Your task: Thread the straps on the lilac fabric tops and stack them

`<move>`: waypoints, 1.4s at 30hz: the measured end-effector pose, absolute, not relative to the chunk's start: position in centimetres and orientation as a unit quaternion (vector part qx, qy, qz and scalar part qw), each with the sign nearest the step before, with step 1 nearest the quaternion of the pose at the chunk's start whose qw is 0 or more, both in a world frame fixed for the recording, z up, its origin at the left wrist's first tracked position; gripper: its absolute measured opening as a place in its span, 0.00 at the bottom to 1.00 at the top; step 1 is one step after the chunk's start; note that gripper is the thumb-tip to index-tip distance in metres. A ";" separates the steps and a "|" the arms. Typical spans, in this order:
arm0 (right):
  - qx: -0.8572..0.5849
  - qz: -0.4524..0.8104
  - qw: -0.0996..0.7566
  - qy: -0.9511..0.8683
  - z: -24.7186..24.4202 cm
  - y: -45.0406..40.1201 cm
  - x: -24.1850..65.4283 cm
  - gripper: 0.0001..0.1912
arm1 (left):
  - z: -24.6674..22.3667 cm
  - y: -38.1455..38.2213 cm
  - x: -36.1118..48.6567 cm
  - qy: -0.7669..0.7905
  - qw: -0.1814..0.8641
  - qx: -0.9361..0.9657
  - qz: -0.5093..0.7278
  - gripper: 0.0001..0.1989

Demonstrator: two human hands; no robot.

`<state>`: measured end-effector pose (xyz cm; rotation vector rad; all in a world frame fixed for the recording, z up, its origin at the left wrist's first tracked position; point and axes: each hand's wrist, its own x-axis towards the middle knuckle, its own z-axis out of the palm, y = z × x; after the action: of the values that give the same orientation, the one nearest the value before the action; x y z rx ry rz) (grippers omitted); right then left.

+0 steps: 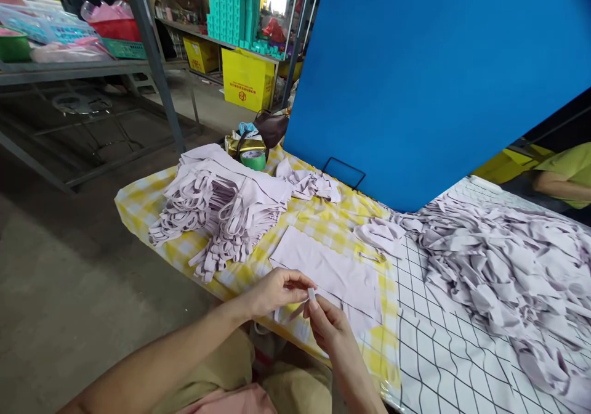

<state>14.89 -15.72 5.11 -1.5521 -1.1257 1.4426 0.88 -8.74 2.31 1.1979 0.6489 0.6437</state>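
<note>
A pale lilac garment [332, 269] lies flat on the yellow checked cloth [314, 223], its thin straps reaching toward me. Over its near edge, both hands meet at a strap. My left hand [281, 291] has its thumb and fingers pinched at the strap's end. My right hand [327, 323] pinches the strap too, with a small pale tip [311, 293] showing above the thumb. Left of the garment rises a thick stack of similar lilac pieces [226, 198], with looped straps hanging at the near side.
A large heap of lilac pieces [503, 266] covers the white grid cloth [429, 334] at right. Behind stands a blue panel [415, 81]. Green tape [253, 159] and a dark bag [272, 128] sit at the back. A person's arm [561, 186] shows at far right.
</note>
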 end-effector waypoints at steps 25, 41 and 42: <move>-0.464 0.785 0.367 -0.186 2.3 -16.0 16.4 0.19 | 1.5 -8.3 0.6 0.245 -0.027 0.901 0.357 0.09; -0.570 0.515 0.408 -0.493 2.2 -14.0 14.5 0.04 | 1.7 -7.9 0.6 0.189 -0.058 0.934 0.298 0.09; -0.579 0.497 0.400 -0.507 2.1 -14.0 14.5 0.03 | 1.7 -7.8 0.5 0.193 -0.060 0.936 0.289 0.09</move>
<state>14.45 -14.00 2.06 -1.4649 -1.2834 1.2576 0.55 -7.83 1.66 3.0575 0.6293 0.9430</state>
